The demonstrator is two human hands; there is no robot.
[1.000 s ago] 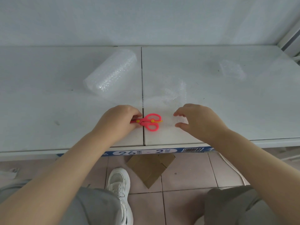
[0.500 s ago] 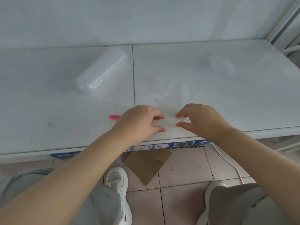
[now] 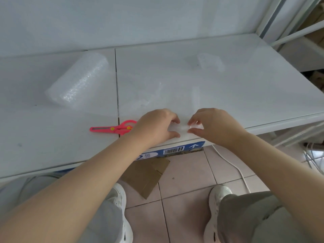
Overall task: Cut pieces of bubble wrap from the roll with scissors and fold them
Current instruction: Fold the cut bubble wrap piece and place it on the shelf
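Head view: on the white worktop (image 3: 245,88), the left hand (image 3: 156,127) and right hand (image 3: 216,127) meet at the near edge. Each grip is closed, thumb towards forefinger, on the near end of a clear cut sheet of bubble wrap (image 3: 182,128), which lies flat and runs toward the far side. The pink plastic scissors (image 3: 114,128) lie with blades together just left of the left hand, and neither hand touches them. The clear cylindrical roll of bubble wrap (image 3: 78,81) rests far left, well apart from the hands. A small folded piece of bubble wrap (image 3: 210,63) sits far right. One piece therefore looks finished. I judge this second one cut and its folding only starting, with more cutting likely left.
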